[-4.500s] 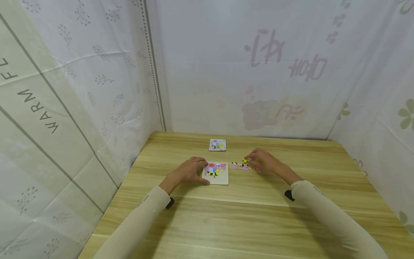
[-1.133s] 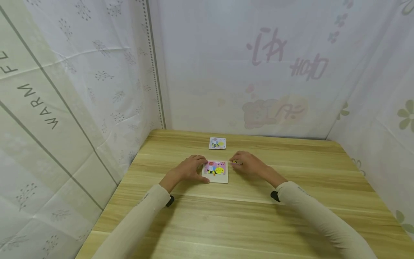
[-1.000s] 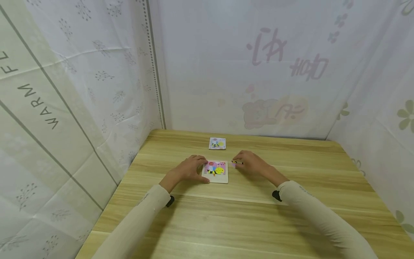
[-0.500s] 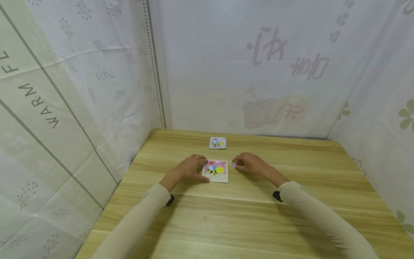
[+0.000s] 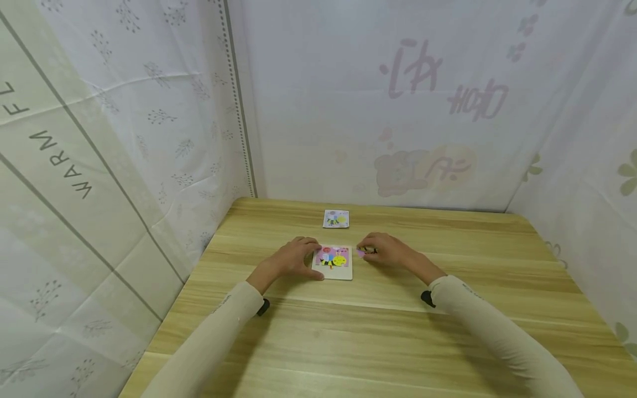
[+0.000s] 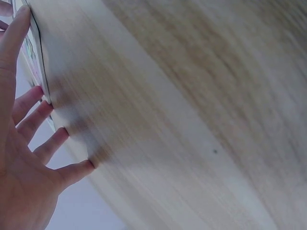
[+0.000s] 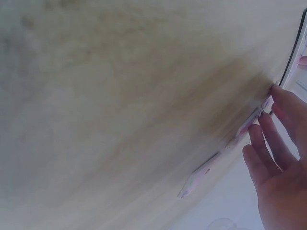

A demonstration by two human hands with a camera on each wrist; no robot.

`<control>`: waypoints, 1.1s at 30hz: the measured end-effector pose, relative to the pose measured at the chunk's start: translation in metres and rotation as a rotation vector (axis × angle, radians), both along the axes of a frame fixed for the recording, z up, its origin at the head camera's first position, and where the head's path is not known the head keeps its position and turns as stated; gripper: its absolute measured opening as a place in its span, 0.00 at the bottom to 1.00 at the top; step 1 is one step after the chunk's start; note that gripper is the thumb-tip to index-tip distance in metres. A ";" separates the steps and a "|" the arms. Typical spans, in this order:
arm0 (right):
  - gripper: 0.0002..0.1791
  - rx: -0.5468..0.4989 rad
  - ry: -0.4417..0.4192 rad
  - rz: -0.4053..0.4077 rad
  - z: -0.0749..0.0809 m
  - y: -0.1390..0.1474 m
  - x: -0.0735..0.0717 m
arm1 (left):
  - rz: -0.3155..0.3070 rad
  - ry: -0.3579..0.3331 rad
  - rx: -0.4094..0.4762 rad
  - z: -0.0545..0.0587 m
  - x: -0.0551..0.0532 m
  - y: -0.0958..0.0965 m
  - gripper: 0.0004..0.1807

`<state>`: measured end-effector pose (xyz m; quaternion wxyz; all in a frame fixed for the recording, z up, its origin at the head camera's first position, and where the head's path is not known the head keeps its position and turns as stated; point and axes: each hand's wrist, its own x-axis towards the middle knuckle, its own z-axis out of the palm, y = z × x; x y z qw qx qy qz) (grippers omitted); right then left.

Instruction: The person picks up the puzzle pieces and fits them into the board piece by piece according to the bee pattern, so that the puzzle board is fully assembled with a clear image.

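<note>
A square jigsaw board [image 5: 332,273] with a bee picture in its upper part lies flat on the table. My left hand [image 5: 293,261] holds it at the left side, thumb at the near corner, index finger at the far one; the other fingers touch the tabletop in the left wrist view. Right of the board, my right hand [image 5: 390,251] pinches a small pink, yellow and black puzzle piece [image 5: 360,253] low at the table. Its fingers partly cover the piece. In the right wrist view, a loose piece [image 7: 199,176] lies on the table beyond the fingers.
A small card [image 5: 336,219] with a similar bee picture lies behind the board. Printed cloth [image 5: 308,110] hangs around the back and sides of the wooden table [image 5: 318,337].
Since the oldest frame, a yellow bee head has been added to the board's picture. My right hand has come left to another piece; over the last second it has barely moved.
</note>
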<state>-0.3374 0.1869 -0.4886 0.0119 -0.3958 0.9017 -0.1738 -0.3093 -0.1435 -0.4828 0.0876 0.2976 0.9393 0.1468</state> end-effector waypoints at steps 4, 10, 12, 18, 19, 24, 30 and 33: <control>0.14 0.006 0.009 -0.016 -0.003 0.000 -0.001 | 0.005 0.001 0.001 0.001 0.000 0.000 0.51; 0.13 0.006 0.048 -0.009 -0.005 0.000 0.001 | 0.009 -0.007 0.003 0.001 0.001 0.000 0.51; 0.13 -0.003 0.062 -0.004 -0.006 0.000 0.003 | 0.007 -0.009 0.000 0.000 0.001 0.000 0.51; 0.14 -0.033 0.081 -0.011 -0.005 -0.002 0.006 | 0.004 -0.004 -0.011 -0.001 0.000 0.000 0.51; 0.14 -0.037 0.081 -0.014 -0.004 -0.003 0.007 | 0.004 -0.002 -0.008 -0.001 0.000 0.000 0.51; 0.14 -0.066 0.076 -0.019 -0.001 -0.009 0.010 | 0.004 0.005 0.000 -0.002 0.000 -0.001 0.51; 0.14 -0.094 0.031 -0.033 0.000 -0.025 0.017 | 0.011 0.006 -0.001 -0.004 -0.002 0.000 0.51; 0.14 -0.096 0.025 -0.029 0.001 -0.033 0.019 | 0.007 0.007 -0.003 -0.002 -0.001 0.000 0.51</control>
